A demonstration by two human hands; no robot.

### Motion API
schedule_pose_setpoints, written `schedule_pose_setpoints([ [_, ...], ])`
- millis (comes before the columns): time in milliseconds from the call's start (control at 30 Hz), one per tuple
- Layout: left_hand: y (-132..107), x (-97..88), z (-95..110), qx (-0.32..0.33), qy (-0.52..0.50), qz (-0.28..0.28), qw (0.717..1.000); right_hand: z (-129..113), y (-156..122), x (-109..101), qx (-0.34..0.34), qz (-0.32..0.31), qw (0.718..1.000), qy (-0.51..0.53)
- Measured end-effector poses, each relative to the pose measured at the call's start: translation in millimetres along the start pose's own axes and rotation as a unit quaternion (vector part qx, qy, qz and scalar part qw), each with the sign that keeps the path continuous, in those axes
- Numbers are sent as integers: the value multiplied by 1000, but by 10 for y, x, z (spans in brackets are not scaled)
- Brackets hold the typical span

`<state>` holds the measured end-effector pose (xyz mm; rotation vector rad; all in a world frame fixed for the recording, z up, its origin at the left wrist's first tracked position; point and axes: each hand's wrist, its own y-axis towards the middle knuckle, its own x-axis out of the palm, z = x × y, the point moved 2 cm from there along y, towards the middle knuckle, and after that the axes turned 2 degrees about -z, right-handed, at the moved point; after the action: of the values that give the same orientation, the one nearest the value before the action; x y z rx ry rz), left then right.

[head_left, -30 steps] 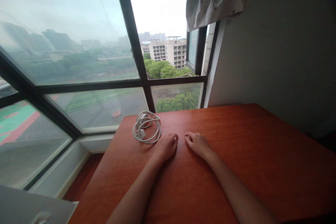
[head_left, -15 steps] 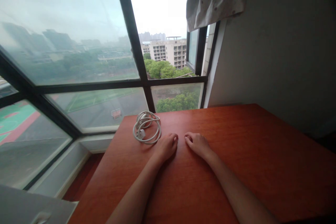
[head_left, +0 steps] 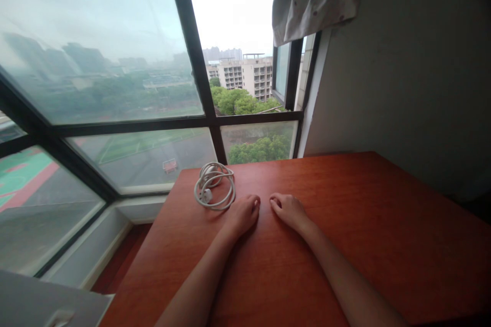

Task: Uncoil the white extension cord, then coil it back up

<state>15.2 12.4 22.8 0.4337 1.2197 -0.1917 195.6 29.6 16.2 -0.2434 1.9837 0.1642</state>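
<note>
A white power cord [head_left: 218,209] lies in loose coils near the table's far left corner, its plug [head_left: 207,195] within the loops. Just to the right of the coils, my left hand [head_left: 245,212] rests on the tabletop, fingers curled in, close beside the cord. My right hand [head_left: 289,210] lies across a small gap from it, likewise loosely closed on the wood. Neither hand shows anything in it, though the insides of both are hidden from above.
The reddish-brown wooden table [head_left: 345,189] reaches the window frame [head_left: 153,125] at the back. A patterned curtain [head_left: 314,0] hangs above its right part, near a tilted window sash. A dark wall [head_left: 395,87] stands on the right. Below left is a white ledge [head_left: 103,250].
</note>
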Motion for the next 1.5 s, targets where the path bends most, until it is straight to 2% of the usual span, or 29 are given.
schedule_pose_setpoints([
  [1500,5,-25,20,-7,-1,-8,1000,-16,-3,-14,-1,-6,1000,-2],
])
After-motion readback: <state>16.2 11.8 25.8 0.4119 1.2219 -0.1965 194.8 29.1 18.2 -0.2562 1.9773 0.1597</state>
